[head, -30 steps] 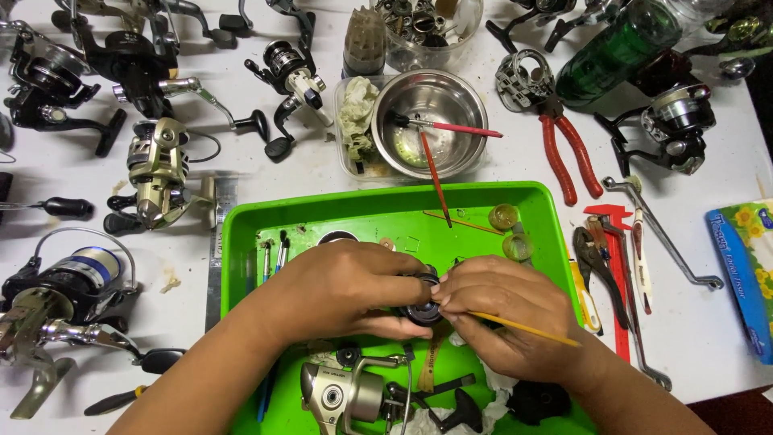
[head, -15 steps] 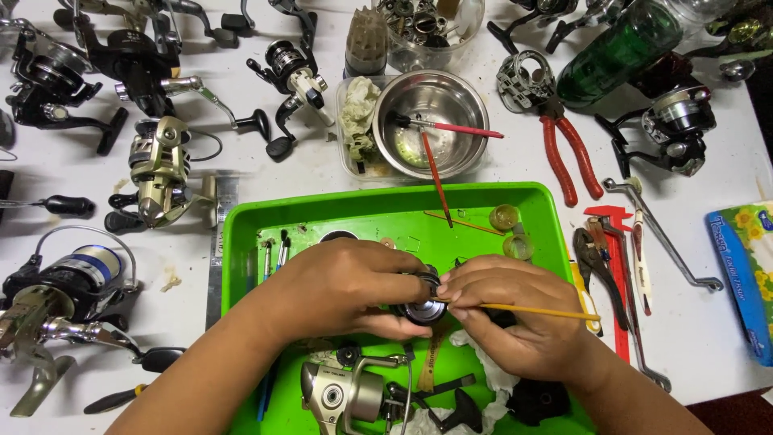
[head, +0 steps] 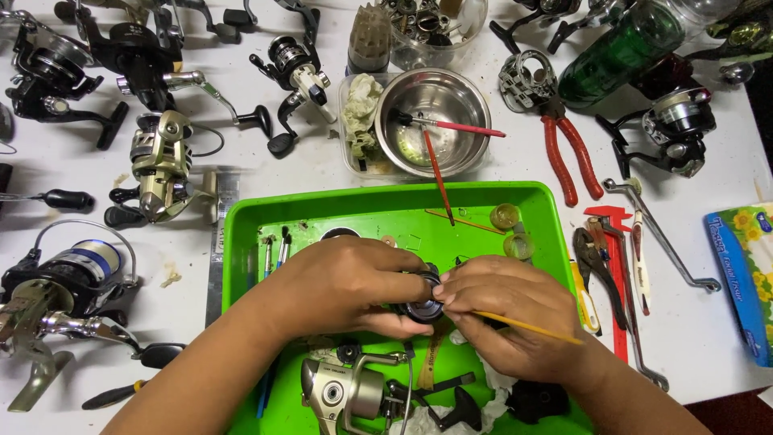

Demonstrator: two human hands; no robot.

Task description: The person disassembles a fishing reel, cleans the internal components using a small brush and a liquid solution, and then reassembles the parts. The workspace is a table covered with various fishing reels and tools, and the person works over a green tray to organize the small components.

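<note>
While several fishing reels (head: 68, 278) lie spread over the left side of the white desk (head: 322, 173), the left hand (head: 346, 282) reaches in over the green tray (head: 250, 217) and closes its grip around a small dark round reel part (head: 424, 304), fingers curled over its top and thumb beneath. The part sits above the middle of the tray, held between both hands. Just right of it, the right hand (head: 507, 310) pinches the same part with its fingertips and also grips a thin yellow stick (head: 527, 326) that points away to the right. Near the person, a silver reel body (head: 346, 395) lies in the tray. Farther off stands a steel bowl (head: 435, 121), and red-handled pliers (head: 568, 149) lie to its right.
</note>
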